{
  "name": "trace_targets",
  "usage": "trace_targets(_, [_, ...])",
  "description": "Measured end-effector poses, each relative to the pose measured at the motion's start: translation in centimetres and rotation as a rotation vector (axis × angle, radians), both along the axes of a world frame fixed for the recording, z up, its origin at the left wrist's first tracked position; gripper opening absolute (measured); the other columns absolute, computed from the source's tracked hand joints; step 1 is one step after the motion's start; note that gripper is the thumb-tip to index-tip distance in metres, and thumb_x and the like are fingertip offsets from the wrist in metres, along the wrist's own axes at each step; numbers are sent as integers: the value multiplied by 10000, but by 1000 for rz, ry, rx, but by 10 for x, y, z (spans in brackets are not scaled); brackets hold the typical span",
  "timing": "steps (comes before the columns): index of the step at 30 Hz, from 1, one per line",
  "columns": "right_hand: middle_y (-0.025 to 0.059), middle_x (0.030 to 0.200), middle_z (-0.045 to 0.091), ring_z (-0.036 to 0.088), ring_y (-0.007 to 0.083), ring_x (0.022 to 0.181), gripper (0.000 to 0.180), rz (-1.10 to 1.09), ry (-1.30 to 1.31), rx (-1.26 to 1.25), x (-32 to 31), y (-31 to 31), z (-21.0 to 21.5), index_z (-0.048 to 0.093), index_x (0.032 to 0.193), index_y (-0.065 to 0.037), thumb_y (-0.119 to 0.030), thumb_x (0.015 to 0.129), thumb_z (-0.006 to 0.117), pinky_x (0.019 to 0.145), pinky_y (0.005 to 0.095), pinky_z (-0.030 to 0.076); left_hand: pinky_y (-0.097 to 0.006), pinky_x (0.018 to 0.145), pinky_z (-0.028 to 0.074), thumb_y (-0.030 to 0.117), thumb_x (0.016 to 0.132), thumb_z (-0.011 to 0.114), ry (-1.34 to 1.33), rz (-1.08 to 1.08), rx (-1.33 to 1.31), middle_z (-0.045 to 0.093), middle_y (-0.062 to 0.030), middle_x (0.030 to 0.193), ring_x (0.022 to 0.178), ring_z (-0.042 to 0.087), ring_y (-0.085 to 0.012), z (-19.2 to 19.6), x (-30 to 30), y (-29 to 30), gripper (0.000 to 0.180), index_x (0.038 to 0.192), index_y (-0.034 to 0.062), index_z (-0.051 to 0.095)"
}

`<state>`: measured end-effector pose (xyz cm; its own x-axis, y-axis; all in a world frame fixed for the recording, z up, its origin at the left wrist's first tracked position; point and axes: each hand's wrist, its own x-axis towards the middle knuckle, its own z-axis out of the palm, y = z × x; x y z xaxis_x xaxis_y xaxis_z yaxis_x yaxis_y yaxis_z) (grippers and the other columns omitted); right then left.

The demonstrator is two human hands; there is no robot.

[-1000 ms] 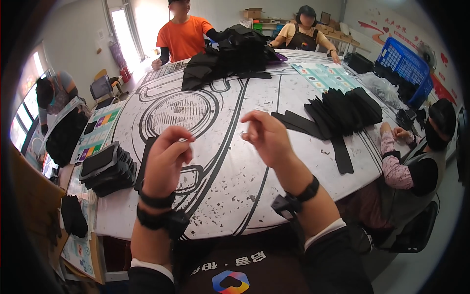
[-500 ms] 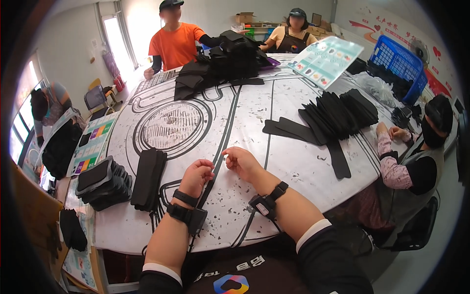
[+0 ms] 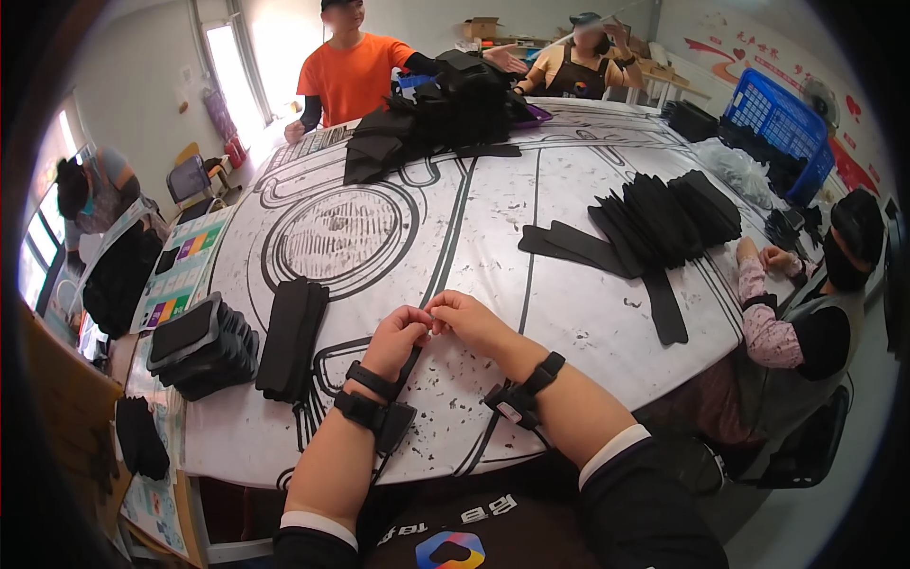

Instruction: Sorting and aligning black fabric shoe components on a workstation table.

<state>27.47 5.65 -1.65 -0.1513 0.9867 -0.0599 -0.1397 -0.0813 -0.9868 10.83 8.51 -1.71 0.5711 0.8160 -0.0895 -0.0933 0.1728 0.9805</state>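
Observation:
Above the white table cover (image 3: 493, 247), my left hand (image 3: 396, 343) and my right hand (image 3: 469, 322) meet, fingertips together. Both are curled into a pinch; anything between the fingers is too small or hidden to make out. A black band and small device circle each wrist. Left of my left hand lies a stack of long black flat pieces (image 3: 292, 339), and beyond it a pile of shorter black pads (image 3: 202, 346). To the right of my right hand, long black pieces (image 3: 645, 228) lie fanned out, with one strip (image 3: 665, 308) pointing toward me.
A heap of black pieces (image 3: 427, 123) covers the table's far side, near a person in an orange top (image 3: 355, 76). A blue basket (image 3: 777, 128) stands at the far right beside clear plastic bags (image 3: 735, 171). Other people sit at the right and stand at the left.
My hands have come together until their fingertips touch. Across the table, a printed sheet has been lifted away and turned edge-on; the person in orange now extends a hand.

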Motion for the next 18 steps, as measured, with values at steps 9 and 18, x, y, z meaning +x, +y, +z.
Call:
trace_targets(9, [-2,720,516,455,72,646,173,47,76,457,-5,-44,83,560,1025,-43,-89,867,504,610,208,389,-210,684,427,12,810,504,-17,4,-17,572,-30,848,729,503,-99,-2,1,1,108,900,27,561])
trace_targets(18, [14,557,441,370,132,426,151,795,348,1276,-21,-161,202,585,1021,-57,-115,882,568,412,281,314,-218,694,435,22,822,514,39,7,-10,578,-30,851,727,512,-98,1,2,0,90,893,34,568])
